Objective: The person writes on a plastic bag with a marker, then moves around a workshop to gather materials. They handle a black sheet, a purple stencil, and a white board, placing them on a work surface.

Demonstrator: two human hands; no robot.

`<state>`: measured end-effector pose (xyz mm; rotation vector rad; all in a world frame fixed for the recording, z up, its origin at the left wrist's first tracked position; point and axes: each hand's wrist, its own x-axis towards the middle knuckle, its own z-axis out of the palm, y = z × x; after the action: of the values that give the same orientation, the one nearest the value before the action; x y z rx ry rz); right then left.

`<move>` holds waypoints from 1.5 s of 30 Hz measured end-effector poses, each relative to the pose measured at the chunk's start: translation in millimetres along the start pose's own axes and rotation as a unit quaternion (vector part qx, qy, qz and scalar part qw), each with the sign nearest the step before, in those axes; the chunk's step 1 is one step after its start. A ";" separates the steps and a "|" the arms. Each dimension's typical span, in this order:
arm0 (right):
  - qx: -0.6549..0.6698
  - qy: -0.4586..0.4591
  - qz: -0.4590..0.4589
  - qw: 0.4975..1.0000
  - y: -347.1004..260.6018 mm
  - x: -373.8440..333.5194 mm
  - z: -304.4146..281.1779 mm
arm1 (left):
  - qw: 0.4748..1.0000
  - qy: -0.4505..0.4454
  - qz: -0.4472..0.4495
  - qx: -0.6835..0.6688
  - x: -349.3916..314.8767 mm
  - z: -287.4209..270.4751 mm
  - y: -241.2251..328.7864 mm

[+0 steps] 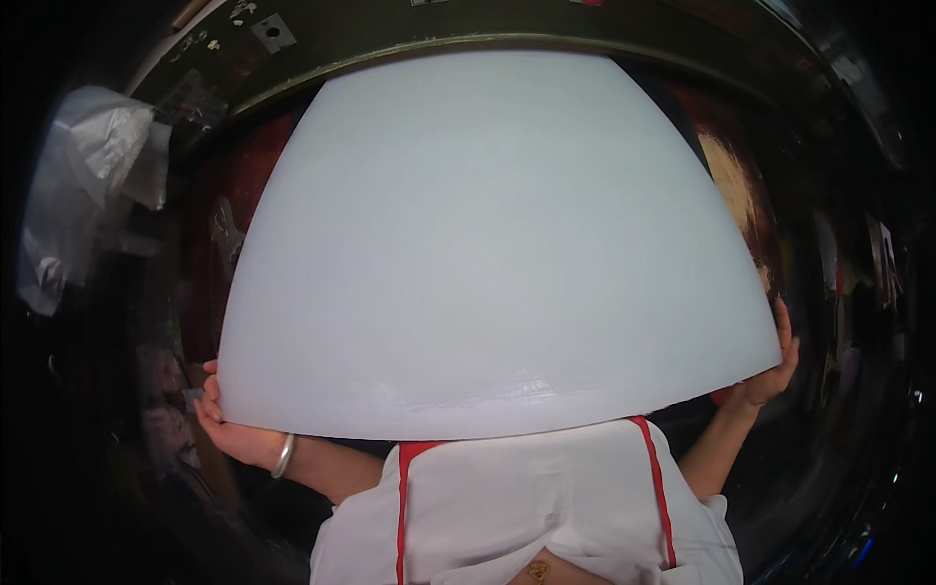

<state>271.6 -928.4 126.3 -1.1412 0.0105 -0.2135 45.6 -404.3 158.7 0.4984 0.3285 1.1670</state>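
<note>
A large plain white flat sheet (487,244) fills most of the head view, held up in front of me. My left hand (222,414) grips its lower left corner from underneath; a silver bangle sits on that wrist. My right hand (773,369) holds the lower right corner, fingers wrapped along the edge. The sheet hides whatever lies beneath it. Below it I see my own white garment (526,507) with red trim.
A dark reddish-brown worn surface (736,185) shows around the sheet, bounded by a dark curved metal rim (409,44). Crumpled clear plastic bags (83,185) hang at the far left. The surroundings are dim and cluttered on both sides.
</note>
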 end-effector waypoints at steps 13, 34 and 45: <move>0.069 -0.161 -0.377 0.909 -63.1 176.8 -1.1 | 0.985 -0.170 0.017 -0.023 -68.2 105.3 30.1; -0.311 -0.103 -0.220 0.919 -308.0 279.2 267.2 | 0.884 -0.282 0.121 0.353 290.3 312.1 -100.0; -0.254 0.027 -0.402 0.880 -179.2 393.9 300.3 | 0.826 -0.326 0.195 0.416 387.3 299.6 -220.6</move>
<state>663.4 -798.0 453.3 -1.6173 -0.3858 -1.0334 508.8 -171.1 298.1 1.7595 0.1155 1.1206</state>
